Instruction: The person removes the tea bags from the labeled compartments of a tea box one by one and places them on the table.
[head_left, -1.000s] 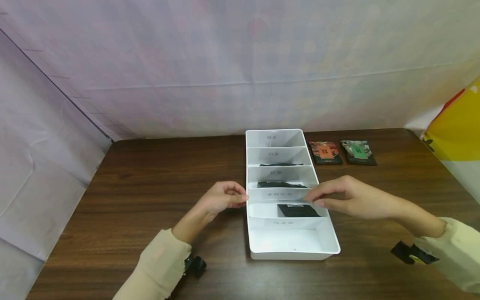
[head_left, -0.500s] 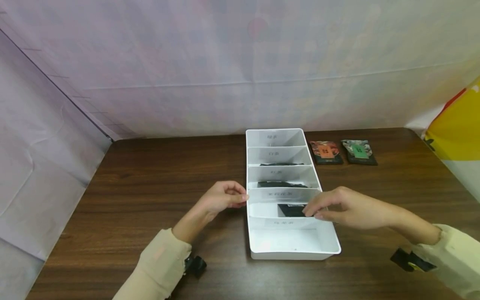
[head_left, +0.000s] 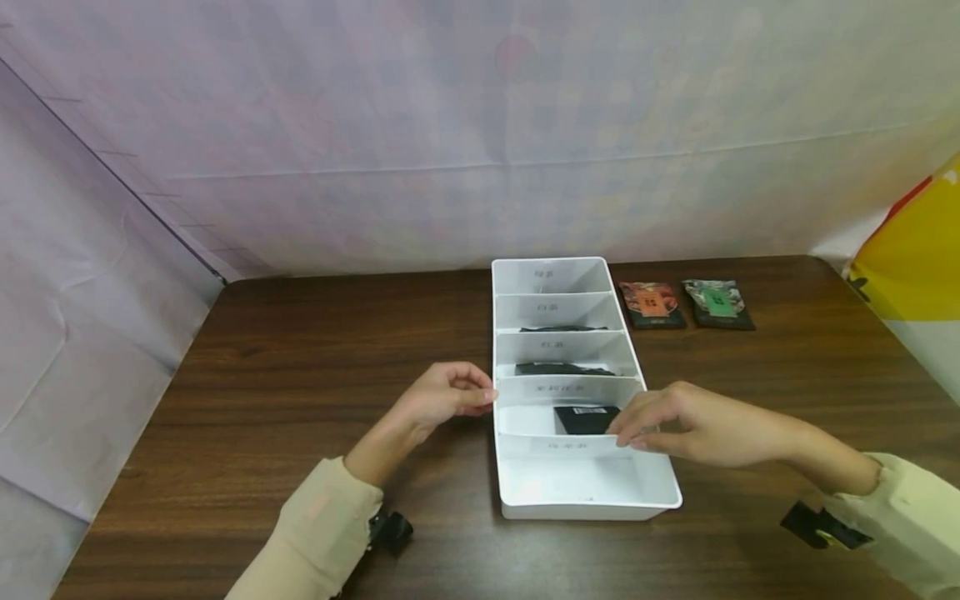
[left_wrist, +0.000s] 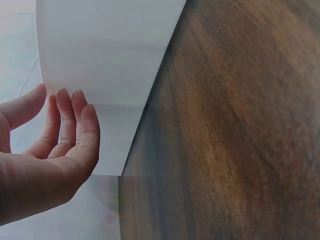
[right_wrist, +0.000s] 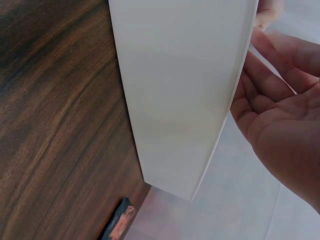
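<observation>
While my left hand (head_left: 442,395) pinches the tray (head_left: 585,512) rim, right hand (head_left: 686,423) at black packet (head_left: 583,420), second-nearest compartment, can't tell if gripping, orange packet (head_left: 651,305), green packet (head_left: 718,304) on bench (head_left: 330,342), right of tray

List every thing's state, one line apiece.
White tray: open-topped, standing on the table
Black packet: in the second compartment from the near end, partly hidden
Middle dark item: mostly hidden
Far dark item: only an edge shows
Orange-labelled packet: lying flat, label up
Green-labelled packet: lying flat, label up
Left grip: pinches the tray's left rim
Right grip: at the black packet's right end; contact unclear
</observation>
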